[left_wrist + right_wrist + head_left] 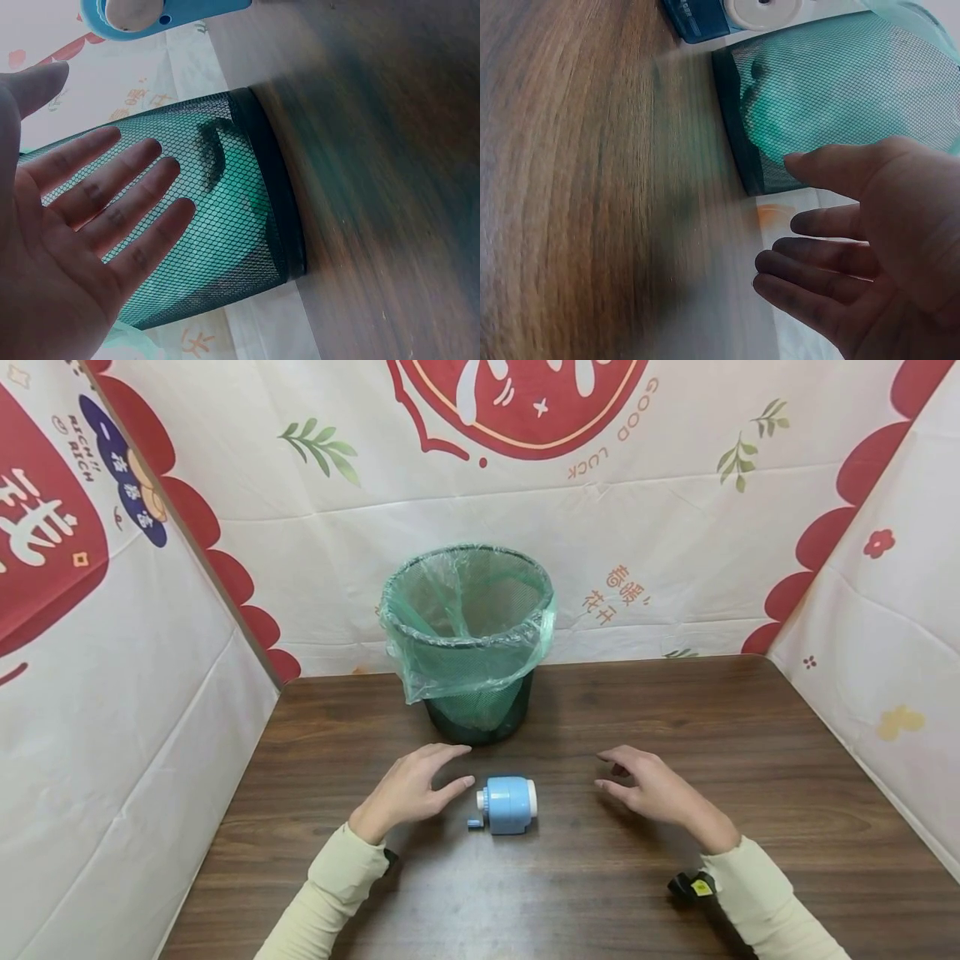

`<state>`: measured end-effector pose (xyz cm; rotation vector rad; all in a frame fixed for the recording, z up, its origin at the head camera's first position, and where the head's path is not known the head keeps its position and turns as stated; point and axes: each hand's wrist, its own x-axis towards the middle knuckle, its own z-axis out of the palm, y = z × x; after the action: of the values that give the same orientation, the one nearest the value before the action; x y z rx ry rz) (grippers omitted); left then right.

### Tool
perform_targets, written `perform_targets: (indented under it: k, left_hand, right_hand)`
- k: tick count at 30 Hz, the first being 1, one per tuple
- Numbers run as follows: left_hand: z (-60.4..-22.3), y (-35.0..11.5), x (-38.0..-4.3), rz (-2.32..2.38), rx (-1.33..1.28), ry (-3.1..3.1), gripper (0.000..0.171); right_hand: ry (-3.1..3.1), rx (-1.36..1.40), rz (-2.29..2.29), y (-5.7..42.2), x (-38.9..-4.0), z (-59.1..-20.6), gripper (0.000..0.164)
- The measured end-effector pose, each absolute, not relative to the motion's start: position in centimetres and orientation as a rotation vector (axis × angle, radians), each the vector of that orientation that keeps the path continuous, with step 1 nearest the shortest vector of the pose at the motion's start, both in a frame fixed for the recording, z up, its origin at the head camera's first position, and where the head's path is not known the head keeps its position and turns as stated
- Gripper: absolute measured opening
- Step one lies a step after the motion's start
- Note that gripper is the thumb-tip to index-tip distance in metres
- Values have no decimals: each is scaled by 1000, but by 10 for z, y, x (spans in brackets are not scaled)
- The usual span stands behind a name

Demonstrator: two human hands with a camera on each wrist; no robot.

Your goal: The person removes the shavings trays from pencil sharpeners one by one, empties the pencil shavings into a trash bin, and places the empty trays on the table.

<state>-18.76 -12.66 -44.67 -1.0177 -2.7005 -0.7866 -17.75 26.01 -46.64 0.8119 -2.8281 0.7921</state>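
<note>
A small blue and white pencil sharpener (507,805) with a crank handle lies on the dark wooden table (750,752), also at the top edge of the left wrist view (142,15) and the right wrist view (735,15). My left hand (416,789) hovers just left of it, fingers spread and relaxed, holding nothing (90,225). My right hand (648,785) hovers about a hand's width to its right, fingers loosely extended, empty (855,247). Behind the sharpener stands a black mesh waste bin (468,643) lined with a green plastic bag (225,210) (832,90).
Printed white and red cloth walls (675,510) close off the table at the back and both sides. The bin stands near the back edge. A black wrist strap (692,885) shows on my right sleeve.
</note>
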Motion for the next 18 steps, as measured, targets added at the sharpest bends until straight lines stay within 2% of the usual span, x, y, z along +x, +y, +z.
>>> perform_targets:
  k: [18]
  left_hand:
    - [-448, -112, -182, -763, -1103, -2729, 52]
  right_hand:
    - [-2839, 843, 819, 249, -176, -469, 37]
